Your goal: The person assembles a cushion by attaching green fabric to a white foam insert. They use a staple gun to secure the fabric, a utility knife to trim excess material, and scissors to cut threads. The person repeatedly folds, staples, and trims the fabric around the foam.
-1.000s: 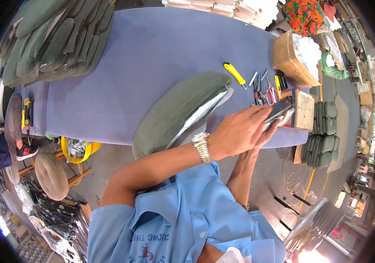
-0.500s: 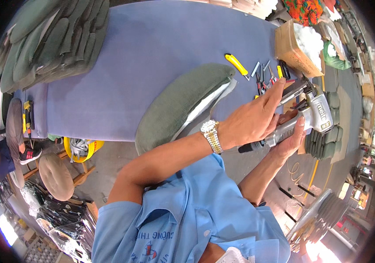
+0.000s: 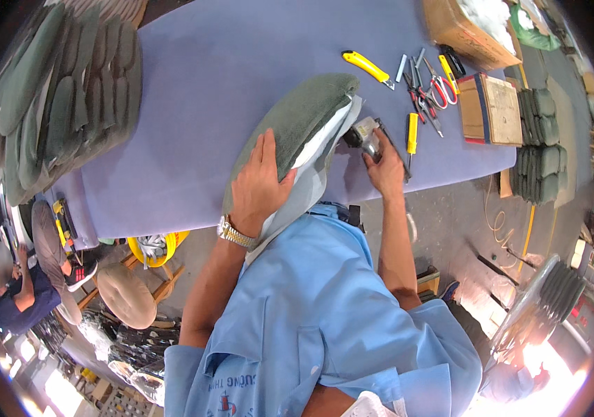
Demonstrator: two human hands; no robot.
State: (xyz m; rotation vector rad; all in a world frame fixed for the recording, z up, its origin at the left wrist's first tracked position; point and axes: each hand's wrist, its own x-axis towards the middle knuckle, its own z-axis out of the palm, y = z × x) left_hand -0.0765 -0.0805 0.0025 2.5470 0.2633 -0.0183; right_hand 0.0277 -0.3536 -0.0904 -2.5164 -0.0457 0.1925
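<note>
A dark green curved cushion (image 3: pixel 300 115) lies aslant at the table's front edge, with white padding and a loose grey fabric flap (image 3: pixel 308 186) along its right side. Flat on the cushion's near part rests my left hand (image 3: pixel 261 186), fingers stretched out, a watch on the wrist. My right hand (image 3: pixel 386 165) is wrapped round the handle of a silver and black staple gun (image 3: pixel 363 132). The gun's nose points at the cushion's right edge, close beside it; I cannot tell if they touch.
On the blue-covered table (image 3: pixel 185 125) lie a yellow utility knife (image 3: pixel 366 67), red-handled scissors (image 3: pixel 441 90), pliers (image 3: pixel 418 97) and a yellow-handled tool (image 3: pixel 412 133). A wooden box (image 3: pixel 502 111) and a carton (image 3: pixel 457 31) stand right. Green cushions (image 3: pixel 78 97) are stacked left. A person (image 3: pixel 26 292) sits far left.
My left hand has moved from beside the staple gun onto the cushion. The right hand has brought the gun left, to the cushion's side. The view has also shifted.
</note>
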